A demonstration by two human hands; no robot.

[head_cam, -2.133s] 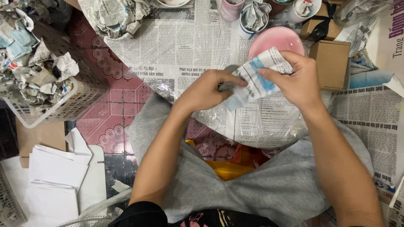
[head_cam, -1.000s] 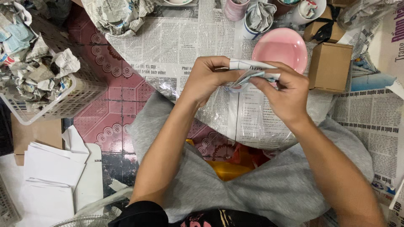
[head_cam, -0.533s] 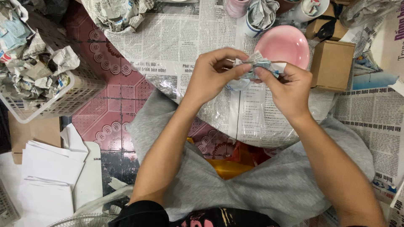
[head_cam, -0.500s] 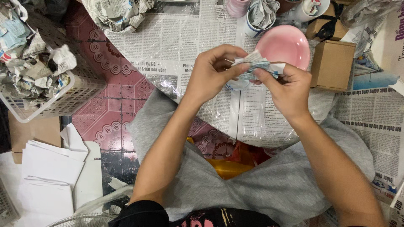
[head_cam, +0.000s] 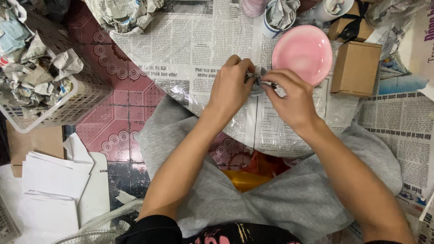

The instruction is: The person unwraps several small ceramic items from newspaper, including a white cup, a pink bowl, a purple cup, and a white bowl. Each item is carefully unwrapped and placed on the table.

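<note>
Together the left hand (head_cam: 231, 88) and right hand (head_cam: 293, 100) pinch a newspaper wad (head_cam: 258, 81) between their fingertips.

The small crumpled grey newspaper wad (head_cam: 258, 80) is mostly hidden between both hands' fingers (head_cam: 246, 68). At eleven o'clock, the white plastic basket (head_cam: 72, 106) runs off the edge.

Plain brown cardboard box (head_cam: 356, 68) right of the pink bowl (head_cam: 301, 53) (a ribboned box (head_cam: 346, 25) behind).
</note>
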